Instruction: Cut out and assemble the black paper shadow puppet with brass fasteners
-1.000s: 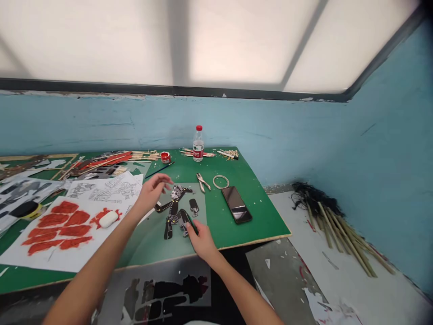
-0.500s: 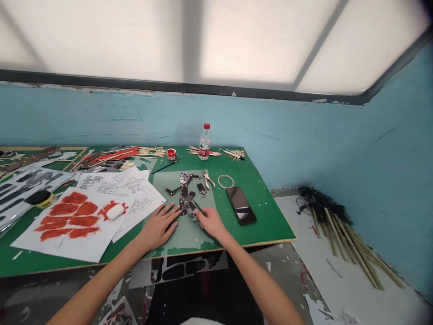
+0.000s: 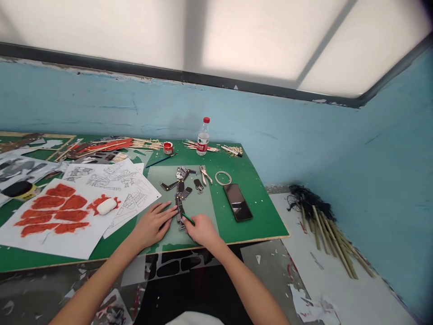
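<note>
A black jointed paper figure (image 3: 181,187) with cut-out patterns and yellow dots lies on a translucent sheet (image 3: 206,205). My left hand (image 3: 155,225) is flat with fingers spread, its fingertips at the left edge of the figure's leg. With fingers closed around a dark green pen-like tool (image 3: 188,219), my right hand (image 3: 202,231) is at the lower leg's right side. A small loose black piece (image 3: 198,185) lies right of the figure, near a metal hole punch (image 3: 204,175).
A phone (image 3: 238,202) and a pale ring (image 3: 223,178) lie to the right. Behind stand a bottle (image 3: 203,137) and red paint jar (image 3: 168,148). Drawings (image 3: 135,198) and a red-painted sheet (image 3: 72,241) cover the left; the table's front edge (image 3: 257,240) is close.
The figure's lower leg has swung down and left, now nearly straight below the body. My right hand has moved slightly left and down with the tool. The camera view has shifted a little.
</note>
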`<state>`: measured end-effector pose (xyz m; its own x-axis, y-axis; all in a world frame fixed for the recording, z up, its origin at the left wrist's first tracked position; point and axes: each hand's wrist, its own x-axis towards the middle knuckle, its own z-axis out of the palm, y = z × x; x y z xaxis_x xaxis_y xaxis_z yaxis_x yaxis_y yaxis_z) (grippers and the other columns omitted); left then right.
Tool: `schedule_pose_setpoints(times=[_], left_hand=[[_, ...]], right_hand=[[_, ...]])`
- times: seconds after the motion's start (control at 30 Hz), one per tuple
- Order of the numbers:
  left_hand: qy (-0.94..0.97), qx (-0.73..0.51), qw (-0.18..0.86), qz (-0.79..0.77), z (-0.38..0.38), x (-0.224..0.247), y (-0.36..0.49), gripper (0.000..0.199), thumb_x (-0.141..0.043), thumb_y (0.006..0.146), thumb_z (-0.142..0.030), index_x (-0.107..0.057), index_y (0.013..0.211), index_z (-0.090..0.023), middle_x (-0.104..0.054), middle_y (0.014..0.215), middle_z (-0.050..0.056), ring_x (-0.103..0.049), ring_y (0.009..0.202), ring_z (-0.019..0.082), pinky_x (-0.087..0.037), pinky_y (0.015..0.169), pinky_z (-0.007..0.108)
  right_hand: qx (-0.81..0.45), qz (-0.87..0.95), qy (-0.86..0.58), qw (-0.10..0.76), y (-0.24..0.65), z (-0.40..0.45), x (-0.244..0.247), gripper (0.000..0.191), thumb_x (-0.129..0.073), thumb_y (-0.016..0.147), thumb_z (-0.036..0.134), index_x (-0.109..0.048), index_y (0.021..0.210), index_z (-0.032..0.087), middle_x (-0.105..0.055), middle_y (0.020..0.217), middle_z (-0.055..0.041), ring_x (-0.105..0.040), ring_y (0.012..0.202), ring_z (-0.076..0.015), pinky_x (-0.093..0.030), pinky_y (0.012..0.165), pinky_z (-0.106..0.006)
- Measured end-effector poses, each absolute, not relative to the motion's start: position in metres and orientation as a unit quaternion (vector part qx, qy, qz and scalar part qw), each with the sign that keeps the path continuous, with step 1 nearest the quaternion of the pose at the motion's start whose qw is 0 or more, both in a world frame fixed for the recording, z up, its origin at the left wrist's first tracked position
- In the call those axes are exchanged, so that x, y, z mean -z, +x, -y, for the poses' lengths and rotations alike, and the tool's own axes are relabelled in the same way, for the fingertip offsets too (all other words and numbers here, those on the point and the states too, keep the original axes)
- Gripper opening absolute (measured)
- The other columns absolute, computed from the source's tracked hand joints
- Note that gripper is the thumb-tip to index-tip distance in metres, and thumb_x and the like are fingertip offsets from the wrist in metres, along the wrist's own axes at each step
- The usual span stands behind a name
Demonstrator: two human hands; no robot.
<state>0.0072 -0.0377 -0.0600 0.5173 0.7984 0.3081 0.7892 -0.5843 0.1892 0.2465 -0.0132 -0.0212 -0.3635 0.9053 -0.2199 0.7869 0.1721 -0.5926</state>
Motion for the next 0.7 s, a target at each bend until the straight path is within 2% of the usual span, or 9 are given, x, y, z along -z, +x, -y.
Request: schedule_pose_setpoints(times=[0.1,0.23,0.37,0.47,0.6,0.7], left_hand=[[0.870,-0.181,0.024,-0.458,0.039,0.057,0.008,0.046,-0.042,0.104,-0.026,-0.059,0.147,-0.028,-0.057,0.154,0.000,-0.048,0.146,0.031,-0.044,0.118,0.053],[0.871,-0.178,0.030,-0.457,0.040,0.050,0.010,0.049,-0.042,0.105,-0.029,-0.053,0.152,-0.031,-0.049,0.160,0.000,-0.044,0.149,0.031,-0.037,0.123,0.054],[0.879,-0.166,0.039,-0.446,0.038,0.048,0.010,0.049,-0.045,0.106,-0.037,-0.050,0.154,-0.037,-0.049,0.159,-0.003,-0.043,0.150,0.032,-0.030,0.126,0.056],[0.876,-0.156,0.049,-0.453,0.038,0.049,0.008,0.046,-0.046,0.106,-0.038,-0.053,0.152,-0.038,-0.049,0.159,-0.004,-0.043,0.150,0.032,-0.029,0.126,0.058],[0.877,-0.144,0.060,-0.454,0.038,0.047,0.007,0.046,-0.043,0.106,-0.034,-0.053,0.152,-0.038,-0.048,0.159,-0.006,-0.038,0.153,0.031,-0.021,0.129,0.062],[0.880,-0.149,0.051,-0.448,0.037,0.046,0.005,0.045,-0.042,0.106,-0.031,-0.055,0.149,-0.036,-0.049,0.159,-0.006,-0.035,0.155,0.030,-0.016,0.130,0.062]], right_hand=[[-0.305,0.767,-0.547,0.138,0.260,0.009,0.020,0.040,-0.054,0.101,0.045,-0.073,0.076,0.020,-0.066,0.060,-0.0048,-0.058,0.056,-0.0189,-0.030,0.057,-0.028],[-0.240,0.764,-0.578,0.156,0.284,-0.001,0.019,0.018,-0.059,0.099,0.034,-0.068,0.103,0.020,-0.069,0.072,-0.0035,-0.060,0.061,-0.0198,-0.028,0.057,-0.028],[-0.139,0.780,-0.581,0.185,0.294,-0.004,0.030,0.022,-0.052,0.102,0.026,-0.062,0.119,0.017,-0.073,0.095,-0.0082,-0.067,0.079,-0.0221,-0.037,0.063,-0.029],[-0.086,0.804,-0.551,0.207,0.290,0.000,0.045,0.022,-0.049,0.102,0.023,-0.063,0.118,0.017,-0.071,0.108,-0.0108,-0.064,0.098,-0.0250,-0.043,0.074,-0.031],[-0.043,0.806,-0.541,0.236,0.284,0.006,0.058,0.020,-0.050,0.102,0.024,-0.065,0.112,0.016,-0.067,0.104,-0.0111,-0.057,0.098,-0.0269,-0.044,0.084,-0.036],[-0.031,0.802,-0.540,0.253,0.284,0.006,0.060,0.019,-0.053,0.102,0.025,-0.066,0.111,0.016,-0.066,0.108,-0.0124,-0.055,0.103,-0.0284,-0.042,0.088,-0.039]])
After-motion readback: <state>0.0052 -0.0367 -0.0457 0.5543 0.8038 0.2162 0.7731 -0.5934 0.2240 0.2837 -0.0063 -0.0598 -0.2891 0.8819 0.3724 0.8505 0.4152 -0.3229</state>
